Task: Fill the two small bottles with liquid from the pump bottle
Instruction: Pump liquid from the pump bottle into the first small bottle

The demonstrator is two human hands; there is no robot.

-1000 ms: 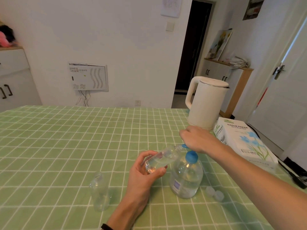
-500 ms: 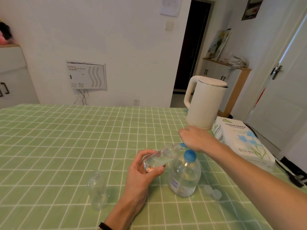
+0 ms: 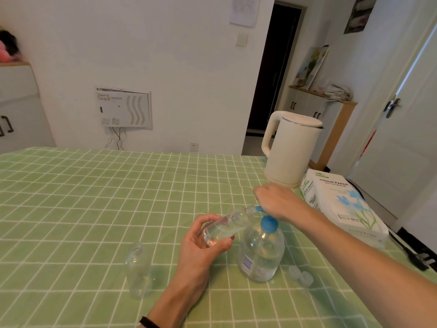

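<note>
Head view: left hand (image 3: 201, 247) grips tilted, part-filled small bottle (image 3: 224, 227); right hand (image 3: 276, 201) presses pump bottle (image 3: 261, 253).

Walls: white, plain.
Doorway (image 3: 274, 67): dark, beyond the hands.
Door (image 3: 406, 129): white, far right.
Cabinet (image 3: 307, 107): beside the doorway.
Surface (image 3: 94, 197): green checked cloth.

Your left hand (image 3: 201, 247) sits at lower centre of the frame, fingers curled around a small bottle (image 3: 224, 227) held tilted, forearm rising from the bottom edge. Your right hand (image 3: 277, 201) reaches in from the lower right, palm down, pressing on the blue pump head (image 3: 259, 207)
</note>
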